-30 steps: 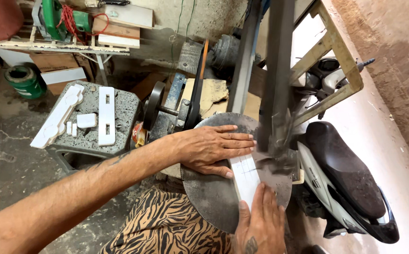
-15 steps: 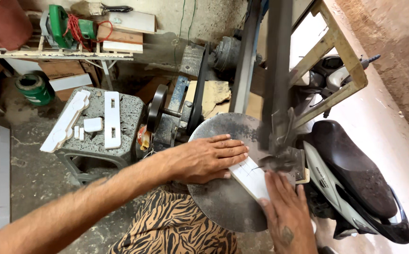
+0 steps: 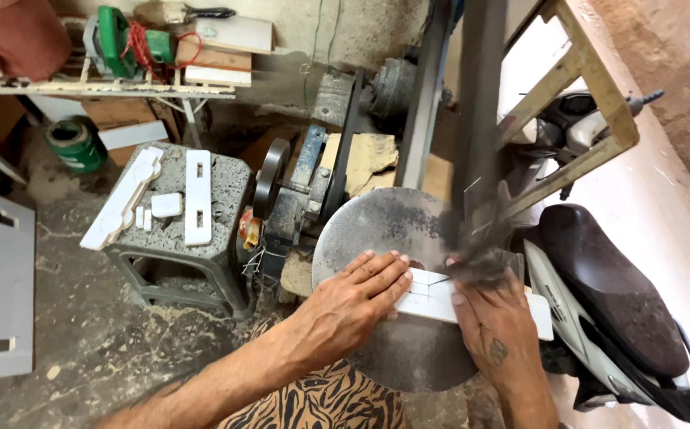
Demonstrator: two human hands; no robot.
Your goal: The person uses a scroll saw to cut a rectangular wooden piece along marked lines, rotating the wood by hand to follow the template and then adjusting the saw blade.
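The white plastic strip point(image 3: 472, 300) lay flat on the round steel saw table point(image 3: 376, 230), under the vertical blade column point(image 3: 480, 127). The left hand point(image 3: 353, 306) pressed it with fingers spread flat; the right hand point(image 3: 500, 330) also lay open on it — a steady feed with fingertips clear of the cut line seemed wise.

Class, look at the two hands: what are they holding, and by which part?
Both press a flat white board onto the round metal table: the left hand flat on its left end, the right hand on its middle.
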